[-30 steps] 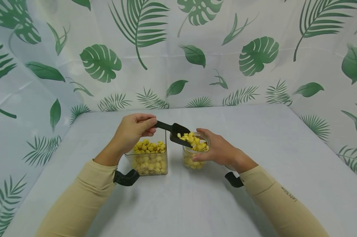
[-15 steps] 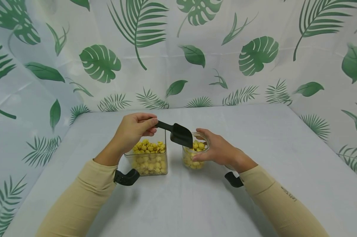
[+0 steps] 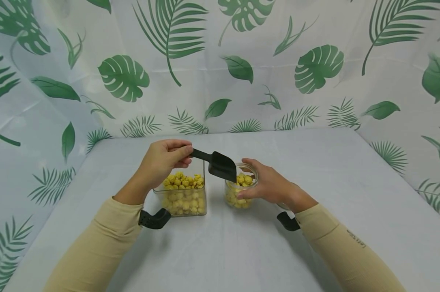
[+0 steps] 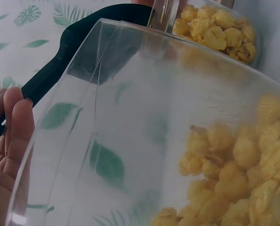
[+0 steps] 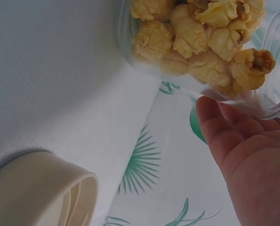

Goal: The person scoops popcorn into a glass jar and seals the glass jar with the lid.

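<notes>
Fingers of the left hand pinch the scoop handle at frame centre, its blade tipped over the jar. Right hand cups the jar's side, fingers curled around it. Popcorn-filled box stands just left of the jar.

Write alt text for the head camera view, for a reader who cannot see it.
A left hand pinches the handle of a black scoop tipped over a small round jar of yellow popcorn, which the right hand holds. A square clear container of popcorn stands just left of the jar on a pale table, with a leaf-print backdrop behind.
</notes>
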Demonstrator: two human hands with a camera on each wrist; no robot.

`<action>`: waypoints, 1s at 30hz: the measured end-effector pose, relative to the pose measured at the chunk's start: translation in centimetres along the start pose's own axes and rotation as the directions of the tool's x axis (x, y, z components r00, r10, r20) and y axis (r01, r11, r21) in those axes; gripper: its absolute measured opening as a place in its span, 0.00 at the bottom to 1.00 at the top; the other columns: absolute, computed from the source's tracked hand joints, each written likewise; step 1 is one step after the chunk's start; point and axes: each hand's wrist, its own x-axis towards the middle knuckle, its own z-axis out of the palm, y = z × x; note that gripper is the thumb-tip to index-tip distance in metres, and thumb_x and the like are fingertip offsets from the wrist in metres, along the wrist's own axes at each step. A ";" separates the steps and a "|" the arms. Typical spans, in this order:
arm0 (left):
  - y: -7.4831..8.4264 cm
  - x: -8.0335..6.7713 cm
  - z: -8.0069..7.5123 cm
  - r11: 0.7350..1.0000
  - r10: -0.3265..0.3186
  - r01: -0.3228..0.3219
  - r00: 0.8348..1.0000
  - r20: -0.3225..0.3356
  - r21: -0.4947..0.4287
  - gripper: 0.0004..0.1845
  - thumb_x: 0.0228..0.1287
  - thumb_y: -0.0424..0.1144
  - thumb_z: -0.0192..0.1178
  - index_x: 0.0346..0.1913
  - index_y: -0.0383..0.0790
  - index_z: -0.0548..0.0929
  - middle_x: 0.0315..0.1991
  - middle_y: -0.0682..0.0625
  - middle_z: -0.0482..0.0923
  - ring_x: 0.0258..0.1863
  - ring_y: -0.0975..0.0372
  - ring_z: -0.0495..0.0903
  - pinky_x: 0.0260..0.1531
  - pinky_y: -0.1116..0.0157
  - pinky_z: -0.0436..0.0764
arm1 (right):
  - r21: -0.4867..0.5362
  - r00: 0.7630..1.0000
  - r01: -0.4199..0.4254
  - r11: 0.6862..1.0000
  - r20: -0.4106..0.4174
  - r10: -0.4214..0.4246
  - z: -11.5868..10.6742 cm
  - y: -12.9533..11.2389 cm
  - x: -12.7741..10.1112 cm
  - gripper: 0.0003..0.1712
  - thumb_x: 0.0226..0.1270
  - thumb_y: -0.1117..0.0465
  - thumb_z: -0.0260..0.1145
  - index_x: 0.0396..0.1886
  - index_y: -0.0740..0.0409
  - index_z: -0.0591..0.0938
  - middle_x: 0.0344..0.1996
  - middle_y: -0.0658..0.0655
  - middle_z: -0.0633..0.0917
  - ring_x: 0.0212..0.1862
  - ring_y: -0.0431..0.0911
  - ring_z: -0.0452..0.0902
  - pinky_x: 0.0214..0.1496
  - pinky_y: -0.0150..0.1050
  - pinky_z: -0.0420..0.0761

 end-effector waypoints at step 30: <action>1.6 -4.4 -7.6 0.991 0.069 -0.054 0.990 -0.123 0.121 0.24 0.74 0.37 0.60 0.62 0.21 0.73 0.34 0.54 0.82 0.33 0.67 0.84 0.41 0.69 0.84 | -0.159 0.987 0.159 0.974 -0.011 -0.163 -0.3 -5.1 1.3 0.61 0.52 0.46 0.81 0.78 0.62 0.58 0.75 0.58 0.62 0.75 0.54 0.57 0.73 0.55 0.61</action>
